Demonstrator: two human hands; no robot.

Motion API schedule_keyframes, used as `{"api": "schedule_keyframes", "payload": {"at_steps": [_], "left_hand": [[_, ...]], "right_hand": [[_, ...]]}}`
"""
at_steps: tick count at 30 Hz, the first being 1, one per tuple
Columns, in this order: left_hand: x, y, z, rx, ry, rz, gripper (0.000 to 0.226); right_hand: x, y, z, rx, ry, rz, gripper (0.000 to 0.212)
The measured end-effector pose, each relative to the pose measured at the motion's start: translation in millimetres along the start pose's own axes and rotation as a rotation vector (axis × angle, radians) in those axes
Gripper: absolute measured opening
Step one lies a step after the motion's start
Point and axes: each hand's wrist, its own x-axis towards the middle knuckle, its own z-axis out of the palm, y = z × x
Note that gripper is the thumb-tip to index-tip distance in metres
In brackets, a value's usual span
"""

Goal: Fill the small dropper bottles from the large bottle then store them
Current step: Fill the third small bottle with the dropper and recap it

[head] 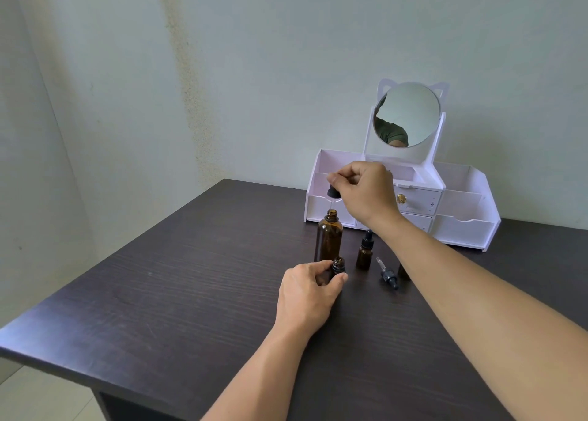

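A large amber bottle [328,239] stands uncapped on the dark table [178,293]. Above its neck my right hand [366,191] pinches a black dropper cap [333,192]; its glass tube is hard to make out against the white organizer. In front of the large bottle my left hand [308,296] grips a small open amber bottle [338,266] standing on the table. A second small bottle [365,251] stands capped to the right. A loose dropper [387,274] lies beside it. A third small bottle [403,271] is mostly hidden behind my right forearm.
A white organizer [461,226] with drawers, open side bins and a round cat-ear mirror [408,118] stands at the back against the wall. The table's left edge and near corner drop off to a tiled floor.
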Motion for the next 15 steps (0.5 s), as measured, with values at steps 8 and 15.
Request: {"api": "schedule_keyframes", "payload": {"at_steps": [8,15], "left_hand": [[0,0,-1,0.018,0.002,-0.008,0.05],[0,-1,1,0.012,0.011,-0.005,0.049]], "right_hand": [[0,9,2,0.001,0.006,0.044,0.015],[6,-5,-13,0.074,0.065,0.002,0.012]]}}
